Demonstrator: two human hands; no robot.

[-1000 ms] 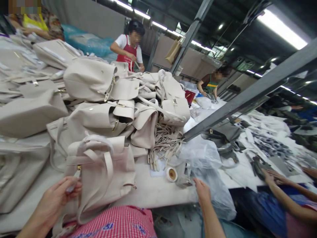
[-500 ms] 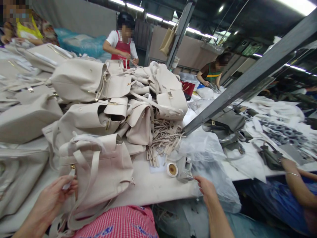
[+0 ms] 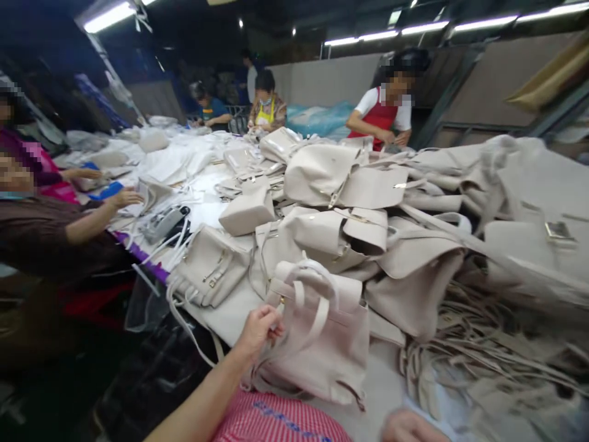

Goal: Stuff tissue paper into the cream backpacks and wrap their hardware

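Observation:
A beige backpack with a looped top handle and loose straps stands upright on the table in front of me, its gold zipper end at the upper left. My left hand is at that left side, fingers curled together just below the zipper end. What it pinches, if anything, is hidden. My right hand is at the bottom edge, apart from the backpack, blurred and partly cut off, so its fingers do not show clearly.
Beige bags are heaped behind the backpack, with a tangle of beige straps at the right. A folded bag lies to the left. Co-workers sit or stand around the table, including one in a red apron.
My view has swung to the left. My right hand has left the small grey item it was touching and come down near my apron. My left hand stays beside the backpack.

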